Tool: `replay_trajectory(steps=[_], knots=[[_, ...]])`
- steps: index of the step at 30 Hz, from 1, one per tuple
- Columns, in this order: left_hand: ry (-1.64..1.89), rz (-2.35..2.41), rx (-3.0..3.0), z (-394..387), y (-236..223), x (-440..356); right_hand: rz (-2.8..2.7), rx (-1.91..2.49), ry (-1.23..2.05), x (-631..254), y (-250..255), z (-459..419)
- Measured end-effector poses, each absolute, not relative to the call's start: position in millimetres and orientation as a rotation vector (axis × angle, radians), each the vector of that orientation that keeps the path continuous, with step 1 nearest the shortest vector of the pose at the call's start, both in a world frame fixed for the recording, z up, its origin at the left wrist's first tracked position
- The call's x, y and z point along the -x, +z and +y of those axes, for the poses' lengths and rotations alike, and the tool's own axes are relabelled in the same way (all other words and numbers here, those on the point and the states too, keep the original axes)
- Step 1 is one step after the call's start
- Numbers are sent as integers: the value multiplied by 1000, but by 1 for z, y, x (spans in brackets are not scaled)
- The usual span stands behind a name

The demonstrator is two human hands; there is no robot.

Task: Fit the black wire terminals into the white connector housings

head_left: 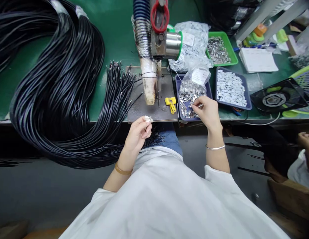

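My left hand is closed in a pinch in front of the bench edge, a white covering on its fingertip. Between the fingers is what looks like the metal-tipped end of a black cable; most of it is hidden. Over a blue tray of small shiny metal pieces, my right hand pinches thumb and forefinger together on what appears to be one piece. A soldering-like machine head with a thin vertical rod hangs above a dark metal plate. A yellow clip-like tool lies on that plate.
Thick bundles of black cable cover the left bench and hang over its edge. A taped hose comes down mid-bench. Rightward are a green tray, a tray of pale pieces, papers and a fan. Another person's hand shows.
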State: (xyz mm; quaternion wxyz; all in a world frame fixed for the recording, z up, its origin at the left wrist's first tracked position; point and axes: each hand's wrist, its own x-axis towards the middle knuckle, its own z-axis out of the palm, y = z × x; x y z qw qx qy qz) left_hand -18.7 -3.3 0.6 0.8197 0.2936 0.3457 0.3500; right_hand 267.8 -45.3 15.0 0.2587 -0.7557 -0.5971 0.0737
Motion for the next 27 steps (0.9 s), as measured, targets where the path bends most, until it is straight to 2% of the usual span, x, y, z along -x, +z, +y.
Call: replay_trajectory(steps=[6, 9, 17, 19, 23, 27], knots=[[756, 805, -741, -11, -3, 3, -1916, 2156, 7, -264, 11, -28], [822, 816, -812, -14, -6, -3, -1927, 2146, 58, -266, 10, -27], [834, 786, -867, -16, -11, -6, -1394, 1919, 2, -244, 10, -54], [804, 787, -847, -16, -12, -7, -1264, 1827, 108, -235, 13, -62], [831, 797, -860, -16, -12, -8, -1201, 1586, 524, -204, 20, -73], [916, 824, -984, -19, -9, -9, -1293, 1524, 550, -168, 17, -72]])
